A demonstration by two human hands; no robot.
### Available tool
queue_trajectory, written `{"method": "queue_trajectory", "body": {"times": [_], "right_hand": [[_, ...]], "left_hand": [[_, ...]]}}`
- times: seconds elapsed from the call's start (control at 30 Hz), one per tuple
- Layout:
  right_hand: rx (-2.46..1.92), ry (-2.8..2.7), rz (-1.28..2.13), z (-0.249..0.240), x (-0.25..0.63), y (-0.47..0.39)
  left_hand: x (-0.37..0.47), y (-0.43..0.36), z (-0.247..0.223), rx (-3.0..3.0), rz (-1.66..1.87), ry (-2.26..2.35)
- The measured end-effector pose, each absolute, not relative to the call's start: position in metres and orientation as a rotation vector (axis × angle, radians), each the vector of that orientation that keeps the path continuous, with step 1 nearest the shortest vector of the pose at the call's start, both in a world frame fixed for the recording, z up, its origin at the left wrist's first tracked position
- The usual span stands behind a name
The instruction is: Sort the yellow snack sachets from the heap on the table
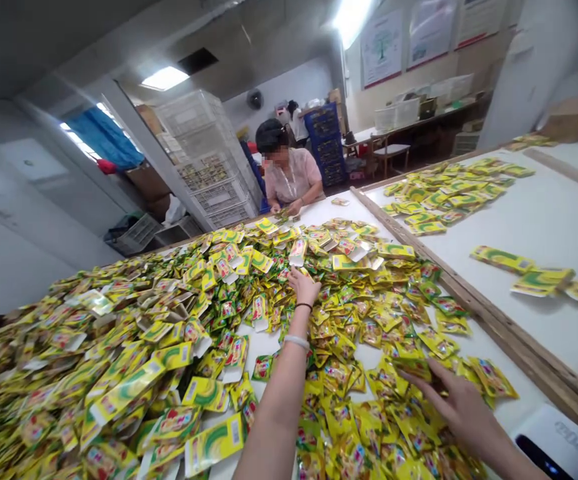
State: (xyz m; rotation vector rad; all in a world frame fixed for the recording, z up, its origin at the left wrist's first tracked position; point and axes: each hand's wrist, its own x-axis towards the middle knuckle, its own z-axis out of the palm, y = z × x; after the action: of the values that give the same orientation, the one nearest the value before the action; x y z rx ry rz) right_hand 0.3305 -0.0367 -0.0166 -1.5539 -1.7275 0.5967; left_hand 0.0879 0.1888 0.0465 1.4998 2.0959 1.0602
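Note:
My left hand [303,287], with a dark band and a pale bangle at the wrist, reaches to the middle of the pile. Its fingers are curled at a small yellow packet [305,272], just below an open-ended yellow carton [298,252]. At the lower right my right hand [451,393] has its fingers stretched over the shiny yellow sachets [359,417]. A yellow-green sachet [413,368] lies at its fingertips; whether it is gripped is unclear. Flat yellow cartons [213,443] are heaped to the left of my left arm.
A wooden divider [493,327] runs along the white table [549,220], with more yellow cartons [443,193] beyond it. Across the table a person [293,177] handles small items. White crates [209,153] are stacked behind. A white device [563,443] is at the lower right.

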Motion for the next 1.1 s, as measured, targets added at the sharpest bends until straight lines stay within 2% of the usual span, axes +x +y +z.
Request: {"method": "queue_trajectory", "body": {"times": [0.17,0.3,0.5,0.8,1.0,1.1], "right_hand": [[-1.558,-1.589,0.838,0.002,0.331,-0.03],[-1.251,-1.36,1.196,0.05,0.317,-0.016],[-0.838,-1.305,1.244,0.108,0.287,0.007],[-1.019,-2.211,0.805,0.106,0.287,-0.015],[-1.014,-1.971,0.972,0.092,0.303,-0.03],[-0.994,-1.941,0.917,0.081,0.309,-0.037]], "left_hand": [[0.059,0.14,0.043,1.383,1.102,1.824],[0.058,0.087,0.055,1.37,1.095,1.489],[0.088,0.014,0.073,1.301,0.711,0.884],[0.101,-0.011,0.062,1.605,0.572,0.915],[0.097,-0.018,0.051,1.498,0.504,0.829],[0.095,-0.023,0.051,1.503,0.457,0.809]]}}
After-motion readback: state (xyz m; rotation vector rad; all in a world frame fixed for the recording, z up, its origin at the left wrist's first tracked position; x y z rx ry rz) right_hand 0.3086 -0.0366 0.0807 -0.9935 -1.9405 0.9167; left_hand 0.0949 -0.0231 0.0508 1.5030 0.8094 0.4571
